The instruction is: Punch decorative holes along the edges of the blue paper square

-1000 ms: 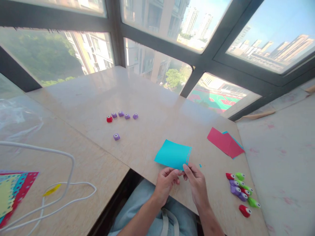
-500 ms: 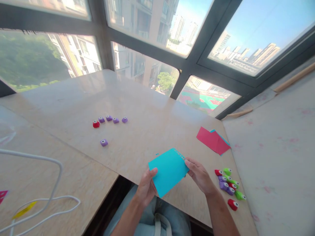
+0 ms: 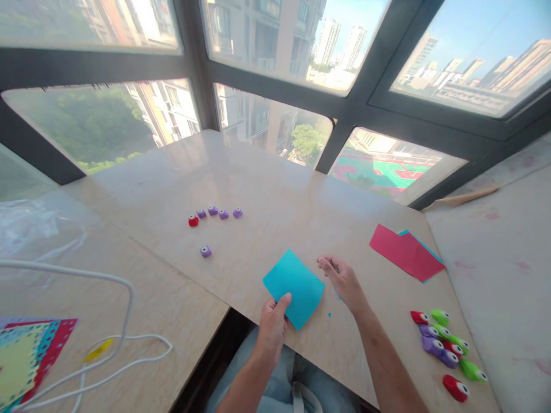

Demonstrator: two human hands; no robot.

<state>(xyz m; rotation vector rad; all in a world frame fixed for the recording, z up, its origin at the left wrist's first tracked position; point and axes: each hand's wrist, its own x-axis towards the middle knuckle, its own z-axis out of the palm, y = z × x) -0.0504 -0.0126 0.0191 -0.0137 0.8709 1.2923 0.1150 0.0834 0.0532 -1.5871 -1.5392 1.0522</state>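
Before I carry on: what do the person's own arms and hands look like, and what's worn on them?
The left hand and right hand are ungloved; no sleeves, watches or bracelets show on the forearms. A light-blue cloth garment with a pale looped band covers the lap.

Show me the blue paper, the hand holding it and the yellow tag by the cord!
Blue paper (image 3: 299, 280): head view, middle of its face.
Left hand (image 3: 272, 324): head view, middle of the hand.
Yellow tag (image 3: 99, 350): head view, its middle.
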